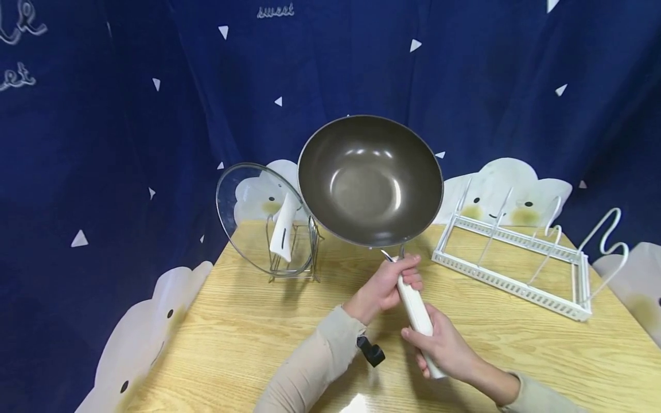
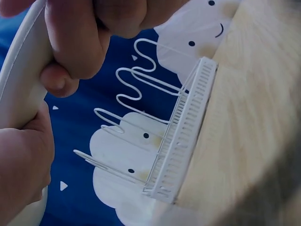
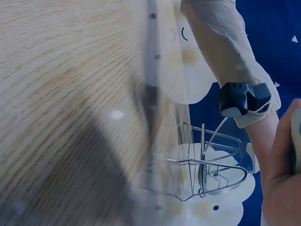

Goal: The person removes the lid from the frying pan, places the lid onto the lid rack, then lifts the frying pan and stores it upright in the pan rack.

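A dark-coated wok (image 1: 372,180) is held up above the table, its inside facing the head camera. Its long white handle (image 1: 415,307) slants down toward the person. The left hand (image 1: 389,284) grips this handle close to the pan. Lower down, near the handle's end, the right hand (image 1: 446,347) holds it too, thumb laid across the top. In the left wrist view, fingers curl around the pale handle (image 2: 23,75). The right wrist view shows only part of a hand and the handle at its right edge.
A glass lid (image 1: 248,229) with a white grip stands upright in a small wire rack (image 1: 310,269) at the left. At the right lies a white rack (image 1: 516,284) with wavy wire dividers. The wooden table (image 1: 248,344) meets a blue curtain (image 1: 335,57) behind.
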`<state>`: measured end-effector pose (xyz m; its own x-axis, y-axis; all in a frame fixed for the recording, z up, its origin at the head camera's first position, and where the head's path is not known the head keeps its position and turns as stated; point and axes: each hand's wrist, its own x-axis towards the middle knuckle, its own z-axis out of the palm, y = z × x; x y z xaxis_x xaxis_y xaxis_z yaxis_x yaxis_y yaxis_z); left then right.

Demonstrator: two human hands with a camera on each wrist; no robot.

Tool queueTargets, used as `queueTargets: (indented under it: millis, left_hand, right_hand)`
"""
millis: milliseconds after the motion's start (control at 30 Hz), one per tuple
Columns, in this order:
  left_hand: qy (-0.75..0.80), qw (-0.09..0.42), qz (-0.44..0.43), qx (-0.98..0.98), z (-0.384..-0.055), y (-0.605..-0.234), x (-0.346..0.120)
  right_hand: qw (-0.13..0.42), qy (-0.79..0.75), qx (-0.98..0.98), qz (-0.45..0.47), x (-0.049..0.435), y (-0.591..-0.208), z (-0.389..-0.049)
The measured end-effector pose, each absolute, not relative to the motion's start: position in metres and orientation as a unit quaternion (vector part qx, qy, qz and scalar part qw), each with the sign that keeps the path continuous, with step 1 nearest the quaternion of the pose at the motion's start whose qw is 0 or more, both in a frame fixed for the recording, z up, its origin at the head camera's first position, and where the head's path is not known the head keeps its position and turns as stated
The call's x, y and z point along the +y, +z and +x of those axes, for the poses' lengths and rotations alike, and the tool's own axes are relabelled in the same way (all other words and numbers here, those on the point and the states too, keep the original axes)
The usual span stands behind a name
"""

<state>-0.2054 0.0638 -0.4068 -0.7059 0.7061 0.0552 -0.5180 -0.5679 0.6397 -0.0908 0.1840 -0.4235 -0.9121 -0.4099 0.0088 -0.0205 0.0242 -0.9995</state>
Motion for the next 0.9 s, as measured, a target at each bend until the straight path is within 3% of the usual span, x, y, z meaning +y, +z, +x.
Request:
queueTargets:
  millis: [567,900]
  left_hand:
    - [0.819,0.211,0.139,0.516,-0.207,-0.382,0.073]
    - [0.775,0.238,0.14,0.569,-0.208,-0.372,0.085]
  right_hand:
    - [0.078,-0.639,0.765,0.001,0.169,-0.411,-0.097]
    - [0.054,-0.672,0.738,0.03,0.166,-0.415,-0.097]
